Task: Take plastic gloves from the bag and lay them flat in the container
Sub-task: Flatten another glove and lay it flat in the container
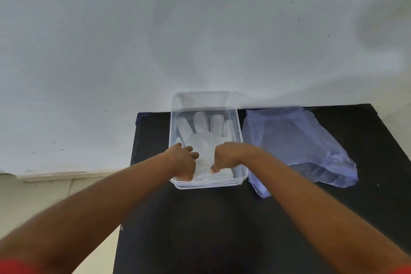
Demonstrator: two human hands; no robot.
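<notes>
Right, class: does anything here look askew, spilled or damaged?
Nothing stands out. The glove lies flat in the container, fingers pointing away, both hands pressing its cuff end. The bag lies crumpled to the right on the table, as a soft bag would.

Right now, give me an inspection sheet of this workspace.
Surface: black table, set against the wall.
Job's things: clear container holding a plastic glove laid flat, fingers toward the wall; bluish bag lying beside the container on its right.
Clutter: nothing seen.
Grippers: left hand and right hand both inside the container at the glove's cuff end, fingers curled; actual grip cannot be told.
Cables: nothing seen.
Surroundings: white wall; pale floor at left.
</notes>
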